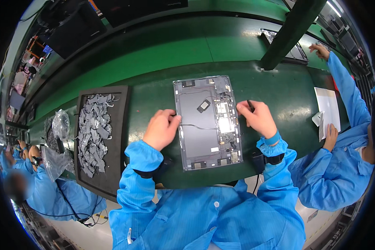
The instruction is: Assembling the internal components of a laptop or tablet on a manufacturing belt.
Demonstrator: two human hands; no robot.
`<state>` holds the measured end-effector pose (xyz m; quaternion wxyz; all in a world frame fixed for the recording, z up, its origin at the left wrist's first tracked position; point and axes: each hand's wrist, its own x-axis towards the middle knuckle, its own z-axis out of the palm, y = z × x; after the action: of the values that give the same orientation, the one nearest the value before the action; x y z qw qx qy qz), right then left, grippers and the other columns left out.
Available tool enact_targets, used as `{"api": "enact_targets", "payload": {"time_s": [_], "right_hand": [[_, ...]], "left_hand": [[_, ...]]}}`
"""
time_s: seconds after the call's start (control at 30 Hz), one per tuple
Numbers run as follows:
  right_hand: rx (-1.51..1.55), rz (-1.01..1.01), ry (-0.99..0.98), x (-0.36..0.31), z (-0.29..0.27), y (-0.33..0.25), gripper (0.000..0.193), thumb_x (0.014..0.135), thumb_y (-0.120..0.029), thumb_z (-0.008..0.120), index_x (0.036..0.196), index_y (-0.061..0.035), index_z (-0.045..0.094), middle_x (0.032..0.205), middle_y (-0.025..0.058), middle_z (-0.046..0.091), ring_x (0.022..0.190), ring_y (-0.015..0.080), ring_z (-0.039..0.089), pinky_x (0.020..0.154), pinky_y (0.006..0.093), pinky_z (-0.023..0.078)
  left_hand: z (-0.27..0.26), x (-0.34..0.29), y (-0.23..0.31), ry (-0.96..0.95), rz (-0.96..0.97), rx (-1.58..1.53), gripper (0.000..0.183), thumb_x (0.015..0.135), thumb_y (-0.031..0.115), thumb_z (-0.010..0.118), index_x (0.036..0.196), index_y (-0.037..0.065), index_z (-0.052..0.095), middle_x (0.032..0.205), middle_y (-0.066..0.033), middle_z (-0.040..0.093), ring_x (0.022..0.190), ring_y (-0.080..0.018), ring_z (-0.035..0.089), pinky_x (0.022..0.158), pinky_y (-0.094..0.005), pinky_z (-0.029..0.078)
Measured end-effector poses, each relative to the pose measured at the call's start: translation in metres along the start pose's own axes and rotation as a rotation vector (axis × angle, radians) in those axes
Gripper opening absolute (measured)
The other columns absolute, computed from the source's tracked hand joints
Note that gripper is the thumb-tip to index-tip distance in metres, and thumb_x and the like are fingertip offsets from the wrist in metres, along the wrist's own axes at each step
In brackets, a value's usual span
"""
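An opened grey laptop base [198, 146] lies on the green bench in front of me, its circuit board [226, 124] bare on the right side. My left hand [161, 128] is closed at the base's left edge, thumb and fingers pinching it. A slim black stick-shaped tool [251, 106] pokes out of my right hand [259, 119], which is closed beside the right edge; its exact kind is hidden. On the base's upper middle rests a small black rectangular part [203, 106] with a pale face. Lower down, a dark cable [191, 125] runs across towards the board.
At left, a dark foam tray [123, 125] holds a heap of grey strips [95, 133]. Clear plastic bags [61, 125] lie beyond it. A green post [293, 33] rises at the back right. A co-worker in blue [341, 166] handles a white sheet [327, 104] at right; another sits left.
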<state>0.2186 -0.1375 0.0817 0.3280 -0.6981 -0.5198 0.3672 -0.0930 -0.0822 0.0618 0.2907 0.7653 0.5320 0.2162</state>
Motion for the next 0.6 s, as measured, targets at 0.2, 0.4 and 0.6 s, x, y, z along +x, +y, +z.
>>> {"api": "enact_targets", "payload": {"time_s": [0.2,0.4,0.6], "right_hand": [[0.092,-0.022,-0.084,-0.001,0.014,0.004,0.035,0.092,-0.029,0.067,0.093,0.0058,0.067,0.066,0.0035,0.064,0.050,0.0092,0.056,0.048,0.0263,0.043],[0.379,0.032,-0.025,-0.004,0.016,0.000,0.039,0.097,-0.032,0.061,0.107,0.0058,0.066,0.074,0.0072,0.069,0.048,0.0064,0.050,0.044,0.0230,0.038],[0.335,0.106,0.061,0.001,0.009,0.000,0.044,0.098,-0.038,0.058,0.105,0.0049,0.067,0.076,0.0122,0.073,0.044,0.0062,0.046,0.044,0.0238,0.038]], "left_hand": [[0.023,-0.002,0.005,0.080,0.094,-0.139,0.040,0.095,0.023,0.063,0.123,-0.004,0.054,0.098,-0.0130,0.061,0.080,-0.0210,0.062,0.074,-0.0321,0.052],[-0.002,0.031,0.020,-0.071,-0.403,-1.175,0.050,0.095,0.023,0.064,0.130,-0.008,0.047,0.106,-0.0149,0.066,0.093,-0.0189,0.067,0.079,-0.0319,0.056],[-0.016,0.102,-0.013,0.076,-0.413,-1.510,0.028,0.097,0.027,0.058,0.108,0.001,0.060,0.101,-0.0101,0.067,0.092,-0.0225,0.067,0.084,-0.0385,0.055]]}}
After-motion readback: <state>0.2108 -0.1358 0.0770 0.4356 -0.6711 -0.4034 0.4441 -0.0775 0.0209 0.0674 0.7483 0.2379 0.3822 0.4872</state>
